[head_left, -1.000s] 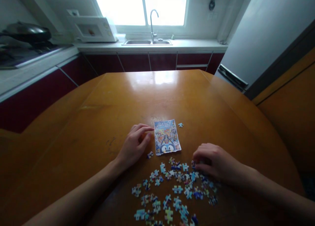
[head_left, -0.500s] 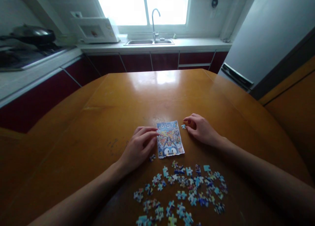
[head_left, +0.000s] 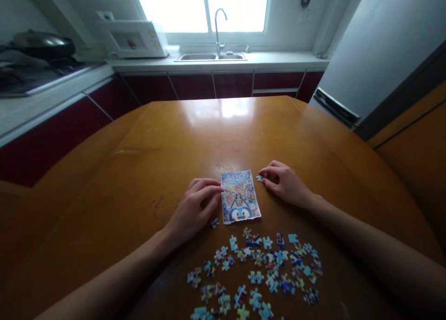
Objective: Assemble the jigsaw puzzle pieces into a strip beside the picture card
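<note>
A small colourful puzzle picture card lies flat on the wooden table. My left hand rests on the table with its fingertips on the card's left edge, fingers loosely curled. Just right of the card's top corner, my right hand pinches a single blue puzzle piece that lies on the table. Several loose puzzle pieces are scattered near the front edge. One stray piece sits beside my left hand.
Behind the table runs a kitchen counter with a sink and tap, a white microwave and a wok on a hob at the left. A grey fridge stands at the right.
My right hand left the scattered pile and moved up to the single piece beside the card's top right corner. My left hand stayed at the card's left edge.
</note>
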The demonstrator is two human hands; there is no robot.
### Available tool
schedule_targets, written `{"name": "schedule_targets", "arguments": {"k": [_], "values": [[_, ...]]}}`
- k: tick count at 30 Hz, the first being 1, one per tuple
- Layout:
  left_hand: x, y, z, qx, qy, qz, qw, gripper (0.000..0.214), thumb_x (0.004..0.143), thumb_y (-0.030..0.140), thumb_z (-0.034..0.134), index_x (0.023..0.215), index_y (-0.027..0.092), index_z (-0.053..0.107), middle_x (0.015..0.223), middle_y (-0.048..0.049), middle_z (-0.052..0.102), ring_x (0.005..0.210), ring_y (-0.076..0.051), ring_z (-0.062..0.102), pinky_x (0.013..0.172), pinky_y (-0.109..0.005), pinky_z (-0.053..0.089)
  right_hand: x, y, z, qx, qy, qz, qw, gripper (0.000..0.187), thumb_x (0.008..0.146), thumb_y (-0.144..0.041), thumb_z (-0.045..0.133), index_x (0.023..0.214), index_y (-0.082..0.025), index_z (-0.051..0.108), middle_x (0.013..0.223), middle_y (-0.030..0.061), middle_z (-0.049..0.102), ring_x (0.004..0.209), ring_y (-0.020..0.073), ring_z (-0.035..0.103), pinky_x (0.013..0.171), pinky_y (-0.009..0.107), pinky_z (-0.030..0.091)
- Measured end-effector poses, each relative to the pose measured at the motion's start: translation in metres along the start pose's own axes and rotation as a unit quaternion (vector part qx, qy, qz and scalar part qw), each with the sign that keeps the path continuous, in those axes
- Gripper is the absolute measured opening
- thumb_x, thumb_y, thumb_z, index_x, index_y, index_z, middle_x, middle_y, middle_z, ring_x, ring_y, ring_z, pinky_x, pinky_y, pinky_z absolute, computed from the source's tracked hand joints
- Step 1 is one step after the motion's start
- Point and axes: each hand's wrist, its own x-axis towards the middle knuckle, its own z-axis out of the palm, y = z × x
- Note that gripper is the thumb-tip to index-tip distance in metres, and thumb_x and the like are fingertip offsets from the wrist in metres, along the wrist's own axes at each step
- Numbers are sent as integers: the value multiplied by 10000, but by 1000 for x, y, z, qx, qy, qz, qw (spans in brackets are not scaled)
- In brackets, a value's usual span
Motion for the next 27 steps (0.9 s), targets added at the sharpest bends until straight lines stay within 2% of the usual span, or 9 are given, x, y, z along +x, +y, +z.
{"name": "schedule_targets", "arguments": {"k": [8, 14, 17, 23, 27], "values": [[-1, -1, 0, 2, -2, -3, 1000, 182, 982, 236, 532, 1043, 225, 703, 1143, -67, 649, 1103, -232, 551, 966, -451, 488, 1, 0, -1, 6, 3, -5, 1000, 99, 842, -197, 637, 892, -200, 723, 862, 51, 617, 773, 170, 571, 718, 321, 469], [0, 0, 0, 0, -1, -3, 1000, 182, 981, 237, 532, 1041, 222, 703, 1137, -71, 653, 1102, -234, 551, 965, -457, 491, 0, 4, -2, 36, 9, 2, 999, 149, 876, -192, 594, 957, -174, 719, 889, 60, 644, 755, 159, 584, 706, 308, 479], [1, 1, -1, 2, -1, 2, 1000, 190, 979, 234, 532, 1059, 230, 704, 1152, -73, 662, 1105, -240, 549, 960, -470, 499, 0, 3, -2, 37, 15, 10, 999, 134, 886, -220, 604, 930, -173, 722, 881, 61, 647, 745, 157, 583, 694, 306, 474], [-1, 5, -2, 46, -70, 40, 996, 302, 932, 309, 619, 1231, 314, 658, 1347, -56, 603, 1211, -288, 487, 1016, -548, 468, 1, -3, 0, 0, 12, 8, 1000, 77, 848, -264, 683, 864, -201, 724, 839, 45, 624, 759, 168, 571, 699, 316, 460], [-2, 4, 0, 82, -78, 33, 993, 378, 898, 354, 667, 1271, 311, 627, 1378, -61, 581, 1241, -305, 466, 1034, -573, 450, 0, -1, 1, -1, 5, -3, 1000, 76, 850, -265, 681, 876, -214, 730, 851, 46, 631, 767, 171, 575, 716, 325, 468]]}}
